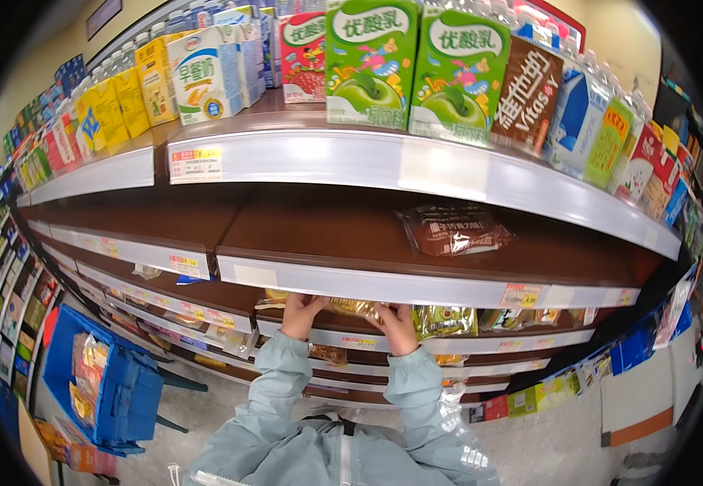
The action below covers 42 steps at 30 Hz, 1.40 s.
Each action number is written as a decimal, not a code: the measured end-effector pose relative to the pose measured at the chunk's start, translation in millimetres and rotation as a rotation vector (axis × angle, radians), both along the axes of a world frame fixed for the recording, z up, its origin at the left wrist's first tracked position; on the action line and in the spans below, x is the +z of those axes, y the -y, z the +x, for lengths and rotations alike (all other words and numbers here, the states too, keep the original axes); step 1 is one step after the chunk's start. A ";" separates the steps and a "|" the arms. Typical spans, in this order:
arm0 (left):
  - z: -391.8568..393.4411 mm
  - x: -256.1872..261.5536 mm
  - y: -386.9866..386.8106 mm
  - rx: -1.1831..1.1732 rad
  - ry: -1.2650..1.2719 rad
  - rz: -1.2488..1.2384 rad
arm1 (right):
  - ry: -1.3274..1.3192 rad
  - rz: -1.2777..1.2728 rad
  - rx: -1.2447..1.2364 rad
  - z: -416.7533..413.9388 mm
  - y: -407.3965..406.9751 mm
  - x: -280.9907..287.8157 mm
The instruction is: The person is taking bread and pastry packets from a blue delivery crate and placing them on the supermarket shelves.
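Just under the lip of a shelf, a shiny gold food package [352,307] lies between my two hands, partly hidden by the shelf edge. My left hand [301,316] holds its left end. My right hand [397,328] grips its right end, with the fingertips curled at the wrapper. To the left of my left hand is a yellowish packaged item [273,297]. Right beside my right hand stands a green plastic-wrapped package [445,321]. On the shelf above, a brown bag of packaged food [457,231] lies towards the right.
Drink cartons [371,67] and bottles crowd the top shelf. A price-tag rail [363,282] runs just above my hands. To the left stands a blue plastic crate [126,389] with packaged goods inside. Boxes [524,401] line the floor at right.
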State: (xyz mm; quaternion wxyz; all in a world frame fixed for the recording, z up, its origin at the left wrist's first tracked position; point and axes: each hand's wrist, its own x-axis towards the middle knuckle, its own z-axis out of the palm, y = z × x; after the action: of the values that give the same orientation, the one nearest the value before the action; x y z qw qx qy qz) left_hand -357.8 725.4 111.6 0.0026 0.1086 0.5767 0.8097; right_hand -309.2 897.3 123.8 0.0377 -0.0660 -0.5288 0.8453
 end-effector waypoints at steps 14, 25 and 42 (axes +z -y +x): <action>95.9 22.0 100.0 -0.089 0.192 0.025 | -0.019 -0.207 0.576 10.3 76.3 -19.5; 163.1 1.4 261.9 0.204 0.204 0.174 | 0.050 -0.023 0.910 11.4 256.1 -31.4; 323.8 -12.4 505.4 0.759 0.225 0.333 | 0.286 -0.210 1.347 73.8 582.1 -60.4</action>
State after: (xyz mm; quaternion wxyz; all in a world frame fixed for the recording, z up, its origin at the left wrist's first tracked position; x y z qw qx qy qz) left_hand -34.0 220.0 99.2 -0.2500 -0.2015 0.4333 0.8421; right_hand -235.4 315.2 63.5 -0.5717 0.1624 -0.3697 0.7142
